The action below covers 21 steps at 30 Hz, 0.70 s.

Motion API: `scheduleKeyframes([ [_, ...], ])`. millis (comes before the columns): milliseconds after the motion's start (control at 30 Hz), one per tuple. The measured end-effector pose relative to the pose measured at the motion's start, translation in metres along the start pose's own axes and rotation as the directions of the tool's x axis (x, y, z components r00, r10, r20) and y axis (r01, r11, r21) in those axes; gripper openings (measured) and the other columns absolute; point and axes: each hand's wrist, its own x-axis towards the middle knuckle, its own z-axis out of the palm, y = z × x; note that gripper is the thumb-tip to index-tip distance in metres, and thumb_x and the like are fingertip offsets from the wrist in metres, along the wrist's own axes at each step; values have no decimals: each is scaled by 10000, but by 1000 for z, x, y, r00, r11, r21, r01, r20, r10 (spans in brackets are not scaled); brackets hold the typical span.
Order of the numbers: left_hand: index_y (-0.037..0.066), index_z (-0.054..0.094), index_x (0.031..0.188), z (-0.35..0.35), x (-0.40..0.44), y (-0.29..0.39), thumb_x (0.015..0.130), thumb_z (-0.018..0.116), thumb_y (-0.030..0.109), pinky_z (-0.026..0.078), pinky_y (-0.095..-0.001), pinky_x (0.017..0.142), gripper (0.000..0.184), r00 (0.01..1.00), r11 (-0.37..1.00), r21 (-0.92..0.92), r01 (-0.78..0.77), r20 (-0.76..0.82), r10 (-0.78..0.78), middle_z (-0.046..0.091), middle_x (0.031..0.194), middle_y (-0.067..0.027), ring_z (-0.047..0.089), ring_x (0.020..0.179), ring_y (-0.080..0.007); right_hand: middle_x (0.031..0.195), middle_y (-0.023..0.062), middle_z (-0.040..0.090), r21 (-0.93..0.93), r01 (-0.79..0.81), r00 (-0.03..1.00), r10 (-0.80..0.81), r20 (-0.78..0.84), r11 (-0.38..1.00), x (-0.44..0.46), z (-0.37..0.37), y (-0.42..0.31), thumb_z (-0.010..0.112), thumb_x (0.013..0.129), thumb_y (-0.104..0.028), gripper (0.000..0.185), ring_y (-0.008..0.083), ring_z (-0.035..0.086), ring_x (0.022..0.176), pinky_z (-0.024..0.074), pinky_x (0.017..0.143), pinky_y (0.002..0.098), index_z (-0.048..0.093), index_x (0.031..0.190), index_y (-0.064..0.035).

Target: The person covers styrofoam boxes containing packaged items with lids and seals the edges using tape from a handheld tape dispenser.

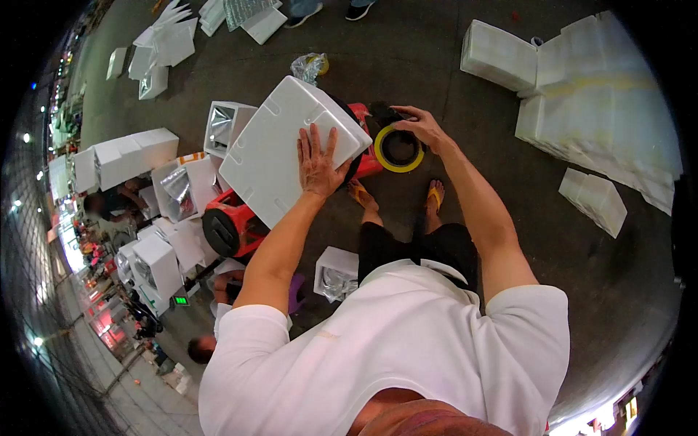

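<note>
My left hand [318, 166] lies flat, fingers spread, on top of a white foam box [273, 142]. The box sits tilted across red and black supports [231, 227], whose full shape is hidden beneath it. My right hand [425, 129] grips the upper side of a large roll of tape [399, 168] with a bright yellow ring, just right of the box's corner. A dark part by my right fingertips is too unclear to name.
Foam boxes with silvery lining, such as one box [338, 273], stand at left and near my legs. Stacked white foam pieces [596, 80] fill the right. Crumpled clear plastic [308, 67] lies beyond the box. Other people are at left; another person's shoes [359, 11] show at the top.
</note>
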Motion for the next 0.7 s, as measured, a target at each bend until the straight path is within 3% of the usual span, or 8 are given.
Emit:
scheduleKeyframes([
  [33,208,351,1514,2,0,0,832,655,501,198,-608,1143,802,1000,1000,1,-2,-3,2,208,1562,-273,183,1413,-546,1142,84,646,5,-2,1000,2,0,1000,6,6,-8,781,763,-243,580,199,590,1075,473,930,327,621,1310,-139],
  [100,208,347,1517,3,-2,0,828,659,503,194,-607,1144,812,1000,1000,5,-1,4,1,200,1565,-272,178,1415,-543,1166,114,654,-425,114,944,35,327,898,24,16,-18,780,744,-258,574,207,596,1070,477,937,339,645,1282,-115],
  [133,199,342,1518,4,0,-1,833,653,531,195,-613,1140,822,1000,1000,14,7,-5,-7,205,1564,-270,172,1417,-544,1149,122,664,-366,150,931,-6,366,918,32,13,-16,777,735,-249,580,213,610,1036,484,927,336,647,1281,-99],
  [300,179,308,1529,14,34,8,843,644,559,172,-624,1139,853,986,985,32,167,-31,-166,203,1550,-302,158,1411,-563,1173,100,663,-283,149,951,-59,304,947,23,14,-16,763,768,-232,581,181,616,1046,491,919,324,621,1316,-104],
  [367,146,261,1540,23,65,9,843,653,543,139,-626,1145,893,931,938,12,345,-128,-341,188,1539,-337,148,1403,-580,1255,133,634,26,158,965,-160,209,987,41,21,-9,782,756,-251,594,269,622,1119,491,1013,423,618,1318,-149],
  [433,90,202,1547,21,84,-8,843,647,476,123,-601,1163,918,909,910,54,411,-100,-405,164,1548,-337,138,1409,-575,1254,133,641,-96,200,976,-190,104,975,74,44,-37,777,767,-231,599,265,613,1144,490,1010,399,604,1331,-127],
  [600,150,248,1550,5,6,-83,943,549,481,108,-603,1162,753,998,994,-108,-35,46,40,153,1583,-264,101,1459,-486,1179,103,669,-213,285,944,-235,232,935,171,60,-74,786,723,-349,619,207,653,1042,504,970,298,644,1289,-143],
  [700,191,322,1530,4,-6,-46,946,528,516,115,-582,1171,699,984,984,59,171,37,-173,168,1597,-211,106,1467,-459,1225,122,647,-361,270,962,-234,141,893,186,78,-80,777,714,-417,683,243,634,1102,493,997,318,613,1328,-170],
])
